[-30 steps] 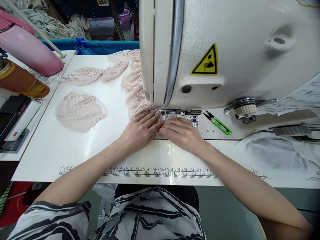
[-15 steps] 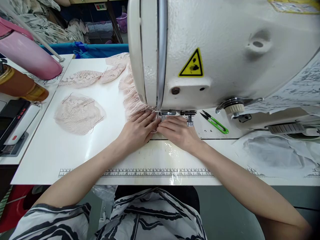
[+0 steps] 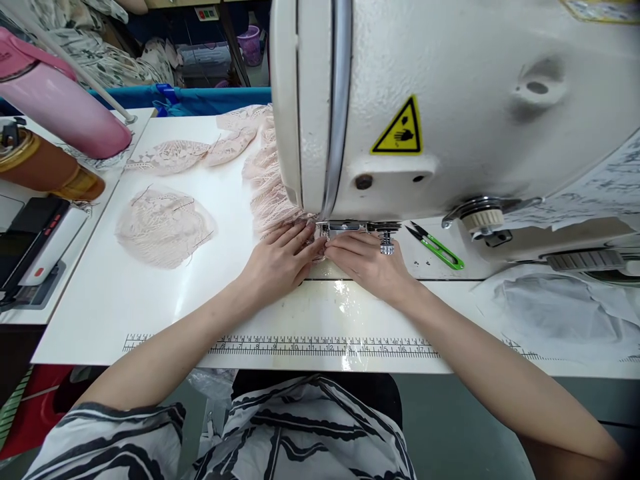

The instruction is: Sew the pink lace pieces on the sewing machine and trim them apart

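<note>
Pressing with flat, outstretched fingers [image 3: 300, 241], gripping nothing, left hand [image 3: 278, 265] and right hand [image 3: 371, 265] pin the pale pink ruffled lace strip [image 3: 267, 193] to the white table [image 3: 150, 303] at the steel presser foot [image 3: 345, 228]; best bet: light even pressure, tips short of the foot.

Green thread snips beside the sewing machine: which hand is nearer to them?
Right. The right hand lies just left of the snips, not touching them; the left hand is farther left, beyond the right hand, fingers on the pink lace.

A lace strip [image 3: 265, 187] lies under the sewing machine [image 3: 450, 100], a lace piece [image 3: 165, 227] left of it.
</note>
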The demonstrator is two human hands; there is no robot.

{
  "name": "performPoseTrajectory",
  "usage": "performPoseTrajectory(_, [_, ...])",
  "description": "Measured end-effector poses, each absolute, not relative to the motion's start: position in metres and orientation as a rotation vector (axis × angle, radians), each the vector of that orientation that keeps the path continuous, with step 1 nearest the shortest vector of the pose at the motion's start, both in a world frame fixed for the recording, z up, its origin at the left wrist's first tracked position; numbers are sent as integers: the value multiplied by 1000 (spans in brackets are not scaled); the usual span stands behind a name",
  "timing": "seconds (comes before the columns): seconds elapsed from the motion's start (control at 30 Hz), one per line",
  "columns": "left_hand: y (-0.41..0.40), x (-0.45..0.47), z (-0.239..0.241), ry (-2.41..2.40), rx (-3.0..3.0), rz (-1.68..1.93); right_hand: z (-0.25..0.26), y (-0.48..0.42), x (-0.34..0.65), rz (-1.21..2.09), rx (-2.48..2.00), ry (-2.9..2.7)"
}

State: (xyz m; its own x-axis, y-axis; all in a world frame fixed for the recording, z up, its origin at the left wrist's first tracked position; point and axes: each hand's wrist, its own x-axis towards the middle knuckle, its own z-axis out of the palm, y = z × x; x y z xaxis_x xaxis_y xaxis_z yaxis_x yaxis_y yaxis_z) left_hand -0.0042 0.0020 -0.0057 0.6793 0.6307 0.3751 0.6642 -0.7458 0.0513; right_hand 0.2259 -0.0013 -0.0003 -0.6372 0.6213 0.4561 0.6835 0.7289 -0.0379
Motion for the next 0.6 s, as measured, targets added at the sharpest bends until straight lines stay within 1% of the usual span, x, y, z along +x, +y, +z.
performPoseTrajectory(0.17, [2, -5, -6, -1019, -2740, -563, -4, -3, 227, -241, -1070, -2406])
performPoseTrajectory(0.47, [1, -3, -3, -1155, -2803, -492, -4, -1, 225, -327, -1102, -2331])
performPoseTrajectory(0.6, [2, -2, -3, -1179, -2805, -487, -7, 0, 225, -277, -1135, -2293])
